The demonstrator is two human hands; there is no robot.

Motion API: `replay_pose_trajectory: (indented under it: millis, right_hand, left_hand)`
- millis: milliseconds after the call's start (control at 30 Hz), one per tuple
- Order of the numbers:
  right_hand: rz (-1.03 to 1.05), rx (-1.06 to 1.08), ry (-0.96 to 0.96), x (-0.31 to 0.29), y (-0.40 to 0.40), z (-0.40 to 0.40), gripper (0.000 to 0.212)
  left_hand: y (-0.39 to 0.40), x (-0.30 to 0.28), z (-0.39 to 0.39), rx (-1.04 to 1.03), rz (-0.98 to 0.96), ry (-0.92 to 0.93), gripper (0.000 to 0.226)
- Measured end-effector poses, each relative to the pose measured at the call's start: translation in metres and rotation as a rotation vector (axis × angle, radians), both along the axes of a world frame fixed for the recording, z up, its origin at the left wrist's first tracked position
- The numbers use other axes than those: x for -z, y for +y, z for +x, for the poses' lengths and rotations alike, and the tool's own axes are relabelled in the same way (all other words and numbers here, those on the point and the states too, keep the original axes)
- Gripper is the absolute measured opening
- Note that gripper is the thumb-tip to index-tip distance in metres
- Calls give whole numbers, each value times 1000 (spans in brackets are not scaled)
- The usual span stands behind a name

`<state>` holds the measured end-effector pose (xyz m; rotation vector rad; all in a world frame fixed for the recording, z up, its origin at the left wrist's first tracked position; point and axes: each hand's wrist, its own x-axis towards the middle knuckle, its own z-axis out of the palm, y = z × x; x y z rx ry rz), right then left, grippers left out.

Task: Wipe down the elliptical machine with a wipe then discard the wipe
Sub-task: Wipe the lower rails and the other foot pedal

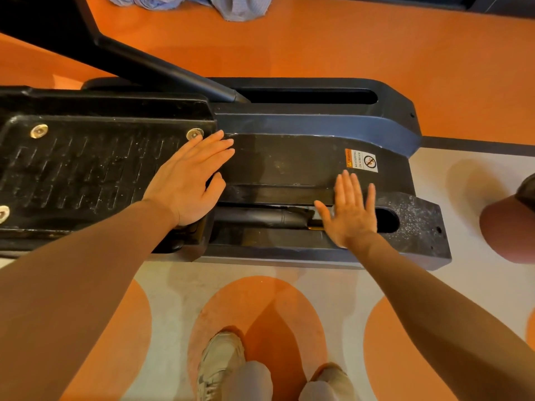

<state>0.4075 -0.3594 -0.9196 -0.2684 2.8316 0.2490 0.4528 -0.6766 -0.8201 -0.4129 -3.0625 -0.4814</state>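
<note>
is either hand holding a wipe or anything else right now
Nothing held: the left hand lies flat on the pedal's end, the right hand is open, no wipe visible.

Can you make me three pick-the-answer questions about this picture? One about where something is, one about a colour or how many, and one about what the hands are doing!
1. Where is the warning sticker?
A. On the floor
B. On the black machine, just above the right hand
C. On a shoe

2. How many shoes show at the bottom?
A. One
B. Two
C. Four

3. How are the hands?
A. Both open and flat, fingers spread
B. Both in fists
C. Both squeezing a bottle

Answers:
1. B: the sticker sits on the elliptical machine, right past the fingertips of the right hand.
2. B: one shoe and another shoe stand on the floor, which is orange and pale.
3. A: the left hand lies flat on the pedal and the right is spread open; no wipe is seen.
</note>
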Motion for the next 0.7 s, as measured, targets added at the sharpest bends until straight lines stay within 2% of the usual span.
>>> replay_pose_trajectory:
  millis: [200, 400, 533, 700]
  right_hand:
    - [-50, 239, 19, -5, 18, -2, 88]
    - [-70, 68, -11, -3, -31, -2, 91]
    - [-66, -52, -15, -5, -18, -3, 85]
    - [34, 101, 14, -4, 47, -10, 84]
  left_hand:
    - [0, 0, -1, -16, -5, -9, 70]
    - [0, 0, -1, -20, 0, -15, 70]
    - [-1, 1, -2, -18, -6, -29, 70]
    - [-2, 1, -2, -9, -13, -18, 69]
